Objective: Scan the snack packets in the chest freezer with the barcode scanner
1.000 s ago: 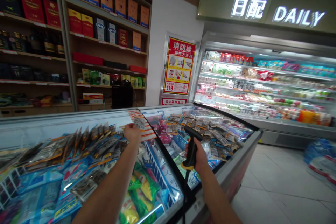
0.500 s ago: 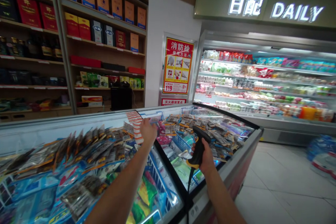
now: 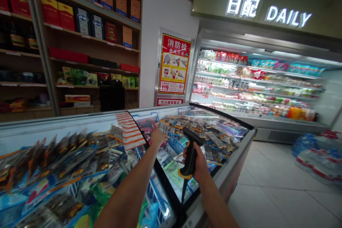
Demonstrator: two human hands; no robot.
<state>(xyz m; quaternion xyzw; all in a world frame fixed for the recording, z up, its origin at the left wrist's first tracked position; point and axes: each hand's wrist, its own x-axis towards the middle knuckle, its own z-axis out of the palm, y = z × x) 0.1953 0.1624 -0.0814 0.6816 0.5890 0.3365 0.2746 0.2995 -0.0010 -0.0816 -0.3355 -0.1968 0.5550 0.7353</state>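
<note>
My right hand (image 3: 197,160) is wrapped around the handle of a black and yellow barcode scanner (image 3: 191,153), its cable hanging down in front of the freezer. My left hand (image 3: 158,136) reaches over the black divider into the right section of the chest freezer (image 3: 213,188). Its fingers are closed at a small grey and orange packet (image 3: 164,127), partly hidden by the hand. Many similar packets (image 3: 192,124) lie around it in that section. Left of the divider is an orange-and-white striped sheet (image 3: 130,130).
More packets (image 3: 80,153) and bags fill the left freezer section. A blue basket (image 3: 175,144) sits under the scanner. Behind stand shelves of boxes (image 3: 88,39) and a lit refrigerated display (image 3: 256,89). Bundled water bottles (image 3: 317,156) rest on the floor at right.
My left hand has moved right, from beside the striped sheet across the divider to the packets. The view has turned slightly right. The scanner stays in my right hand.
</note>
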